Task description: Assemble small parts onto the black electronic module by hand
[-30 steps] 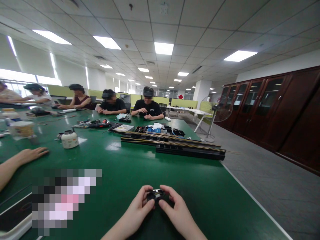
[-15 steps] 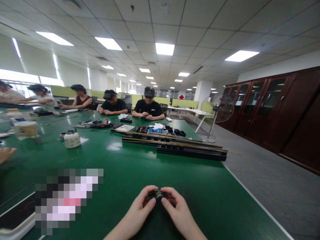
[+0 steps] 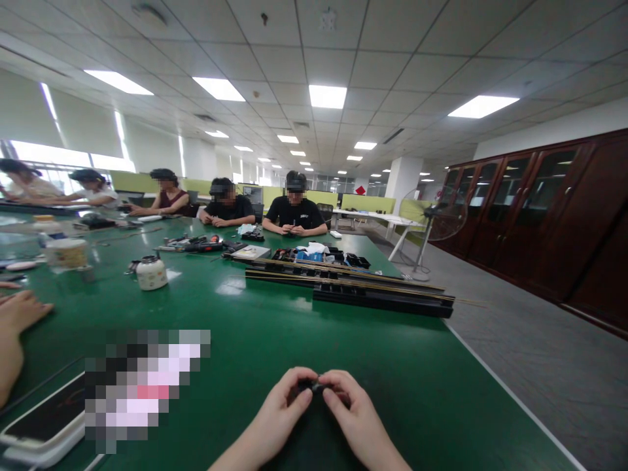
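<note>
Low in the middle of the head view, my left hand [image 3: 287, 400] and my right hand [image 3: 347, 399] meet over the green tabletop [image 3: 255, 347]. Between their thumbs and fingertips they pinch a small dark part [image 3: 316, 387]. Fingers cover most of it, so its kind cannot be made out. Both hands are closed on it, one from each side. To their left lies a phone [image 3: 49, 415] in a pale case, beside a pixelated patch.
Ahead lie long black rails [image 3: 383, 302] with thin brass-coloured rods [image 3: 392, 284]. A white jar [image 3: 152, 273] stands left of them. Another person's hand [image 3: 22, 314] rests at the left edge. Several people sit across the table. The table's right edge [image 3: 510, 392] borders the floor.
The view has swung slightly left, bringing more of the neighbouring person's hand and arm into sight. My fingers have closed further over the small dark part, so less of it shows.
</note>
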Motion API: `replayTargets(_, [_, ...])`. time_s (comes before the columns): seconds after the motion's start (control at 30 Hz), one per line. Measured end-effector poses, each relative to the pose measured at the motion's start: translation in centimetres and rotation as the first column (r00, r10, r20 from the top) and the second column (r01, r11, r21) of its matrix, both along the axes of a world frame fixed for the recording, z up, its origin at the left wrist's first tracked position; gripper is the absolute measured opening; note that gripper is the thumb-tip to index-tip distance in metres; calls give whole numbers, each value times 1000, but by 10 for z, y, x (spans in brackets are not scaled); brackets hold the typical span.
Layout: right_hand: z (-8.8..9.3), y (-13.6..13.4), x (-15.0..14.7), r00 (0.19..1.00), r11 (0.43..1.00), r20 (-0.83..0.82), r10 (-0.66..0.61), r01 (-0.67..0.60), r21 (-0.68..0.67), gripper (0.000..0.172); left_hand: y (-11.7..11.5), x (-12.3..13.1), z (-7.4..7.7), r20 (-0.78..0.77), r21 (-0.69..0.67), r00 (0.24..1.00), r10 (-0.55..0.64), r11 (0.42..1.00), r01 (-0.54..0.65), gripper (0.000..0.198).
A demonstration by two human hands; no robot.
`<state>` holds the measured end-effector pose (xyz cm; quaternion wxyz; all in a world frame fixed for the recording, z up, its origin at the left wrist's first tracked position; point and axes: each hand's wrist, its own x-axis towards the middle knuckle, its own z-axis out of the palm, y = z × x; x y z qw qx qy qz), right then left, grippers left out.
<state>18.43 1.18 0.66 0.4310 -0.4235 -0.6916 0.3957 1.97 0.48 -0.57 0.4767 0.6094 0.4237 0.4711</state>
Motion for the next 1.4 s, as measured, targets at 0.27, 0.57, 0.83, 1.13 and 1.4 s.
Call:
replayTargets(0.27, [-3,2,-1,1000,1000,-30,6,-6,6,18,3,1,-12,214,-78,977,-4,997,21,46])
replayTargets(0.57, [-4,2,-1,988,990,-145,-46,26,-142,38,5,-1,-12,272,-138,962,4,990,35,51])
replayTargets(0.83, [2,1,-2,983,985,-168,-72,44,-169,36,2,1,-2,180,-164,984,11,986,19,51])
replayTargets(1.13, [-1,1,-3,957,985,-263,-120,82,-151,38,-1,3,-1,39,-157,999,-13,987,19,46])
replayTargets(1.4, [-1,1,-4,950,984,-289,-120,74,-163,37,-2,3,0,-13,-114,999,-29,993,28,36])
